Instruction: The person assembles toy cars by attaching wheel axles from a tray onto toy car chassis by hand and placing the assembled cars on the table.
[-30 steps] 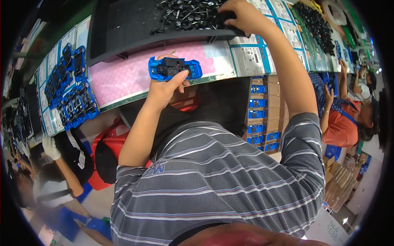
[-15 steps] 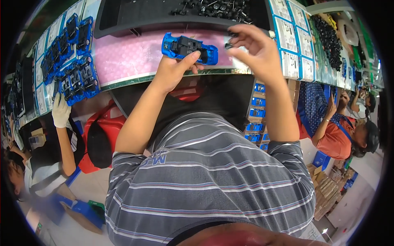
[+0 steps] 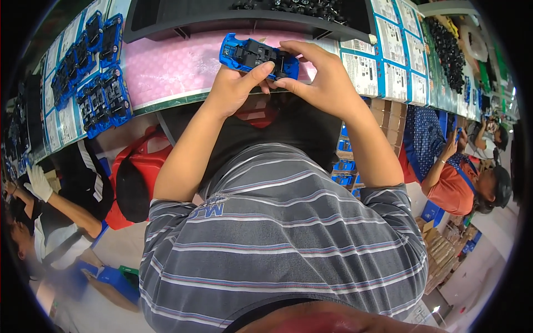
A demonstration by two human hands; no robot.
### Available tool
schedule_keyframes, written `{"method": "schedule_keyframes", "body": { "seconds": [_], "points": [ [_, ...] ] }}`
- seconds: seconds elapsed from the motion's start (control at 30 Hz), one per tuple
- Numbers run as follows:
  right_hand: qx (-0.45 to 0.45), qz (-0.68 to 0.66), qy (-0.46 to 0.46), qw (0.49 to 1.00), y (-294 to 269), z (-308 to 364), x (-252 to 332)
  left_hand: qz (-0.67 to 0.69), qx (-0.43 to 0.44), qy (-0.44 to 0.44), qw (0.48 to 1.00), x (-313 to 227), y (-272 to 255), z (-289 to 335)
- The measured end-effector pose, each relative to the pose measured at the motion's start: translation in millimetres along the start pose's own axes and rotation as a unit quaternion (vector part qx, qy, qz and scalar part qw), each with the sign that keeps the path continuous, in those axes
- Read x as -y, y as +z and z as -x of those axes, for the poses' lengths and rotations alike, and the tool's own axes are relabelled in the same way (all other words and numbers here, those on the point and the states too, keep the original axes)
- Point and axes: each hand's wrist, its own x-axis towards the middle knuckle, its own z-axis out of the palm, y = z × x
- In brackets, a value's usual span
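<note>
A blue toy car body with a black underside faces up above the near edge of the table. My left hand is closed around its near side, the thumb lying on the black underside. My right hand is closed at the car's right end, thumb on the near side and index finger on the far side. Between those fingers a black wheel axle lies across the car; its ends are mostly covered by the fingertips.
Beyond the car stands a black tray with several black wheel axles. Blue car bodies sit at left on printed card sheets. More printed sheets lie at right. A gloved person sits at left, another person at right.
My right hand has come left and down onto the car, bringing the small black piece it held. The gloved hand at left has drawn back from the car bodies.
</note>
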Motion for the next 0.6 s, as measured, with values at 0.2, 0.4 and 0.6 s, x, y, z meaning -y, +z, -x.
{"method": "schedule_keyframes", "body": {
  "seconds": [0.2, 0.4, 0.6],
  "points": [
    [-0.155, 0.05, 0.026, 0.986, -68.1, -47.5, -10.5, 0.02, -0.001, -0.01, 1.0, -1.0, -6.1, 3.3],
    [0.109, 0.283, 0.159, 0.939, -97.7, -103.2, -33.3, 0.019, 0.0, -0.022, 1.0, 0.0, -2.8, -2.1],
    [0.098, 0.275, 0.154, 0.944, -95.4, -105.4, -31.9, 0.025, -0.003, -0.003, 1.0, 0.8, -4.2, -0.1]
  ]
}}
